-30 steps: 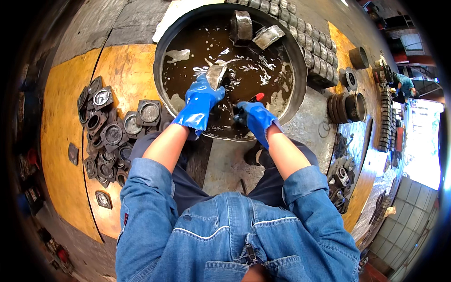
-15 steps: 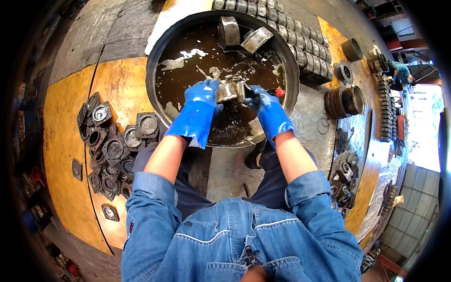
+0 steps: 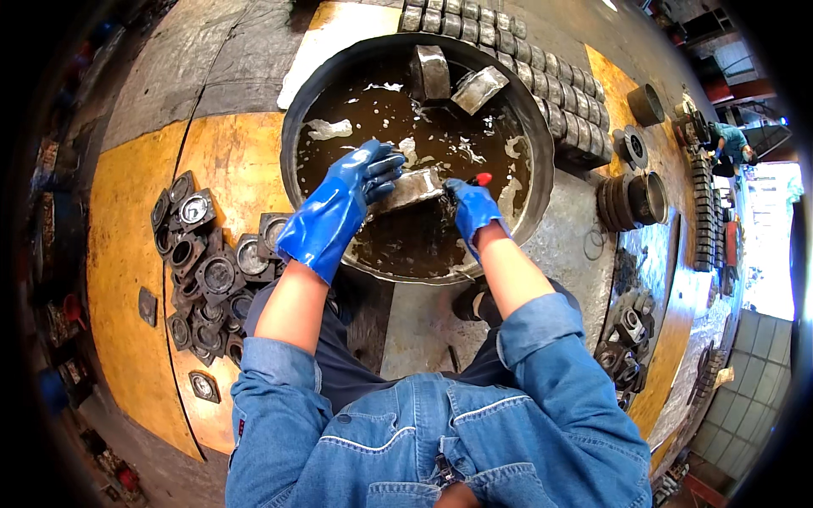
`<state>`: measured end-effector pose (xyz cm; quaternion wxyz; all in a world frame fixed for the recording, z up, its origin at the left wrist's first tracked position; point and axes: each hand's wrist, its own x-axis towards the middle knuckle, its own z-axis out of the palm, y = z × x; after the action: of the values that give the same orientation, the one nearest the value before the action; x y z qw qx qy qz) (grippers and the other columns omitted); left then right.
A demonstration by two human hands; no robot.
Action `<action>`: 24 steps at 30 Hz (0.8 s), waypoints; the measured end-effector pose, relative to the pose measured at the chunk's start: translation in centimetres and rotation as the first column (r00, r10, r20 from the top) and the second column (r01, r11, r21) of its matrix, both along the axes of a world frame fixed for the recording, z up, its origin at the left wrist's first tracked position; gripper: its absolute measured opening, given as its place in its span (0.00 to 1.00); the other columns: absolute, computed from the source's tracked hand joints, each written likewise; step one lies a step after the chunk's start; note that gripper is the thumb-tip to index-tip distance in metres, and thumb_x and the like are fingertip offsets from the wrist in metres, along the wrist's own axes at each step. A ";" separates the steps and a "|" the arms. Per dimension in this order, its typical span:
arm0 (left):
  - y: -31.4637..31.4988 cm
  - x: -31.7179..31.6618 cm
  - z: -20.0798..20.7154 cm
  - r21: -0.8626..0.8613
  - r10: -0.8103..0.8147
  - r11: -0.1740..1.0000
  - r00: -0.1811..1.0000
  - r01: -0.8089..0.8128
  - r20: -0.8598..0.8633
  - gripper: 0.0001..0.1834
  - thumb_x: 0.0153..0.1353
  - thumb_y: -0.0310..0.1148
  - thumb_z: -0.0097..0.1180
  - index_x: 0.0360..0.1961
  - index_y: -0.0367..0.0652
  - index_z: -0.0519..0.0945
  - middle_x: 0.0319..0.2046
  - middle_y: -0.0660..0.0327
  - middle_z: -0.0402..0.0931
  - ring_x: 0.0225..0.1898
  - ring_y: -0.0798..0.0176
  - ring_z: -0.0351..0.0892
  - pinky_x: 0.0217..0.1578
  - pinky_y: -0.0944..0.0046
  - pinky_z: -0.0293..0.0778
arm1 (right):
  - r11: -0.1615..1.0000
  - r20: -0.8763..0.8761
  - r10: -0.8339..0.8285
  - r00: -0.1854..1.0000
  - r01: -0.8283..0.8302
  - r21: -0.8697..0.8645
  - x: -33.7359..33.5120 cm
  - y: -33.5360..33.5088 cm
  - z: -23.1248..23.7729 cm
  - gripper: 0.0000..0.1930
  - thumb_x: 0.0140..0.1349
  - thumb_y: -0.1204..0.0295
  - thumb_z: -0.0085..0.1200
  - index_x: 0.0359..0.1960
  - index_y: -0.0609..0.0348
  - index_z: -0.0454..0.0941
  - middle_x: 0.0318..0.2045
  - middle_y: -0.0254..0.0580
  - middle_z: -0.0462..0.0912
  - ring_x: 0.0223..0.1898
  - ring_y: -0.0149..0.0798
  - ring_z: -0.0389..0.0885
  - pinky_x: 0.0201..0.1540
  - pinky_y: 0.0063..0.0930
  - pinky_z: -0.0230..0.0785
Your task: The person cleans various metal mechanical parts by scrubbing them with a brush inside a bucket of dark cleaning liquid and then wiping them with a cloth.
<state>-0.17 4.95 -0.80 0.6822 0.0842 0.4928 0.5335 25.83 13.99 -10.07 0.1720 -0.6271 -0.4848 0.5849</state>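
Note:
Over a round dark tub of brown liquid, both my hands wear long blue rubber gloves. My left hand is open, its fingers stretched out above the left end of a wet grey metal block. Bent fingers of my right hand close round a tool with a red end, beside the block's right end. The tool's working part is hidden, so its kind is unclear. Two more metal pieces, an upright block and a tilted block, rest at the tub's far side.
Square metal parts with round openings lie heaped on the left. Rows of stacked metal blocks stand beyond the tub. Metal rings sit at the right. Another person is at work far right.
My left hand has let go of the block and opened, shifting slightly left. The block now lies lengthwise, more of it showing. My right hand has moved slightly nearer, its red-ended tool turned upward.

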 end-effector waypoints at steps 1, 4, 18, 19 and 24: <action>0.2 0.1 0.2 -0.024 0.023 0.999 0.999 -0.022 0.044 0.31 0.77 0.54 0.47 0.68 0.42 0.73 0.58 0.52 0.83 0.55 0.53 0.85 0.50 0.56 0.83 | 0.986 -0.195 0.096 0.976 -0.065 0.155 0.9 0.4 0.2 0.19 0.65 0.59 0.62 0.52 0.58 0.85 0.45 0.47 0.88 0.47 0.42 0.85 0.49 0.35 0.77; 0.2 -0.3 -0.3 -0.132 0.128 0.986 0.978 -0.107 0.165 0.34 0.75 0.60 0.47 0.70 0.47 0.70 0.61 0.52 0.80 0.55 0.49 0.84 0.50 0.49 0.83 | 0.918 -0.381 -0.373 0.846 0.276 -0.285 -1.0 2.1 3.4 0.11 0.66 0.63 0.63 0.47 0.51 0.86 0.40 0.43 0.88 0.37 0.39 0.87 0.39 0.33 0.81; 0.2 0.8 -0.7 -0.101 0.057 0.994 0.956 -0.029 0.289 0.31 0.72 0.59 0.52 0.68 0.53 0.73 0.64 0.55 0.77 0.59 0.50 0.79 0.55 0.45 0.78 | 0.991 0.045 -0.075 0.996 0.080 -0.109 -1.1 -0.8 -1.6 0.21 0.69 0.57 0.58 0.50 0.63 0.84 0.43 0.46 0.87 0.42 0.42 0.84 0.49 0.35 0.76; 0.1 0.7 -0.7 -0.093 0.051 0.995 0.958 -0.026 0.282 0.31 0.72 0.59 0.52 0.68 0.53 0.73 0.64 0.55 0.76 0.59 0.49 0.79 0.55 0.45 0.78 | 0.996 0.289 -0.074 0.954 0.086 -0.029 -1.6 -1.0 -2.3 0.22 0.69 0.56 0.58 0.52 0.63 0.83 0.43 0.42 0.86 0.42 0.42 0.82 0.49 0.38 0.74; -0.4 0.2 -1.2 -0.060 0.198 0.980 0.946 -0.189 0.256 0.32 0.72 0.61 0.51 0.71 0.60 0.69 0.69 0.57 0.71 0.64 0.48 0.74 0.60 0.41 0.71 | 0.999 0.239 0.044 0.970 -0.038 -0.028 -3.0 -0.3 2.4 0.29 0.65 0.49 0.62 0.51 0.67 0.81 0.37 0.47 0.84 0.39 0.43 0.78 0.47 0.40 0.72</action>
<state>0.07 4.54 -2.03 0.6867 -0.0472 0.4140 0.5956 22.80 13.66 -7.67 0.0927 -0.6849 -0.5079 0.5142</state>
